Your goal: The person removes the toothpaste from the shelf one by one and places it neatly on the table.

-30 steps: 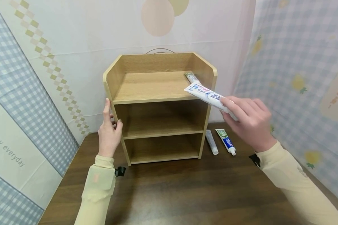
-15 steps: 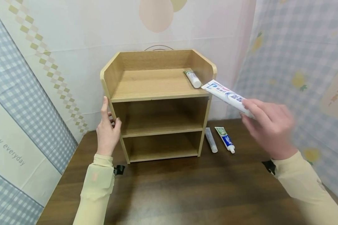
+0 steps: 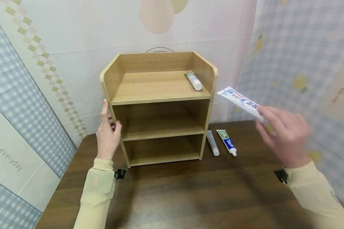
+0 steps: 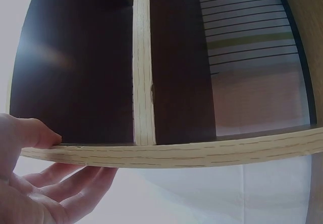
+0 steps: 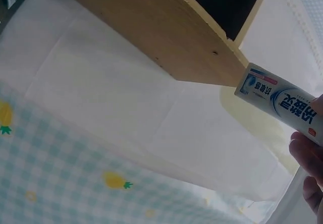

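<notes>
A three-tier wooden shelf unit (image 3: 160,101) stands on a dark table (image 3: 189,197). My left hand (image 3: 106,135) holds its left side panel, thumb on the front edge and fingers along the outside; the left wrist view shows the thumb (image 4: 35,133) on the panel edge (image 4: 176,153). My right hand (image 3: 268,117) grips a white toothpaste tube (image 3: 242,101) in the air to the right of the unit, its flat end pointing at the top shelf. That tube (image 5: 280,100) shows beside the unit's side wall (image 5: 151,27) in the right wrist view. A small tube (image 3: 193,80) lies at the top shelf's right.
Two more tubes lie on the table right of the unit: a white one (image 3: 212,143) and a green-and-blue one (image 3: 226,142). Patterned fabric walls (image 3: 298,63) close in at the back, left and right. The middle and lower shelves hold nothing.
My right hand has carried the white tube rightward, off the top shelf's front corner and away from the unit. The left hand has stayed on the side panel.
</notes>
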`<control>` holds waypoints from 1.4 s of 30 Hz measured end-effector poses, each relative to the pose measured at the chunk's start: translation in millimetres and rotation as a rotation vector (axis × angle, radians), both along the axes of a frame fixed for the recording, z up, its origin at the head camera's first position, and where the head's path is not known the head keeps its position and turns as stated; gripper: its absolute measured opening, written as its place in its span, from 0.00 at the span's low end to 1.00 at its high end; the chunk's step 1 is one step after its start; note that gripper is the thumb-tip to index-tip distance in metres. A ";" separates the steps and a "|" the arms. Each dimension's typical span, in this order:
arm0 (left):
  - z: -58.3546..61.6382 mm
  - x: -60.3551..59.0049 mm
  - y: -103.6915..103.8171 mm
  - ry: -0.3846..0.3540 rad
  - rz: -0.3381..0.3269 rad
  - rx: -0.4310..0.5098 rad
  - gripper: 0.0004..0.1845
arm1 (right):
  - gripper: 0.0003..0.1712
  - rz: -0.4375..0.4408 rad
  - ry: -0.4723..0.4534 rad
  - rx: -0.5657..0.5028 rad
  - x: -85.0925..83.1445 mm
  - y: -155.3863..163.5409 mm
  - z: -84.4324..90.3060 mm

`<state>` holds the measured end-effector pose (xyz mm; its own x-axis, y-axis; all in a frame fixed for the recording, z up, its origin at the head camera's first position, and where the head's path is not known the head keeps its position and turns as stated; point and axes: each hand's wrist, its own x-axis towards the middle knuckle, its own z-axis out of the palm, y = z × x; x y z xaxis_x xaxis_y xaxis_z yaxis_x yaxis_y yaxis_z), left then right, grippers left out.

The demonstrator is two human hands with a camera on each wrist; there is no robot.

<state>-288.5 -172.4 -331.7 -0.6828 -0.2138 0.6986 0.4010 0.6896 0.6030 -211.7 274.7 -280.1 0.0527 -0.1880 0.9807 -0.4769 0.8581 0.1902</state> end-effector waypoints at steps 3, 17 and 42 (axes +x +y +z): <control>-0.2 -0.1 -0.4 0.001 0.001 0.000 0.42 | 0.18 -0.007 -0.004 -0.002 -0.6 4.9 -4.3; -1.5 -1.3 0.1 0.014 -0.002 0.001 0.43 | 0.18 -0.081 -0.033 -0.013 -9.3 35.6 -27.1; -1.2 -1.4 0.3 0.004 -0.004 0.012 0.43 | 0.26 -0.205 -0.257 0.125 -31.0 79.7 -71.4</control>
<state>-289.9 -172.1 -333.0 -0.6808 -0.2192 0.6990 0.4065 0.6808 0.6093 -242.7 354.4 -351.4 -0.2438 -0.2889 0.9258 -0.3434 0.9185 0.1962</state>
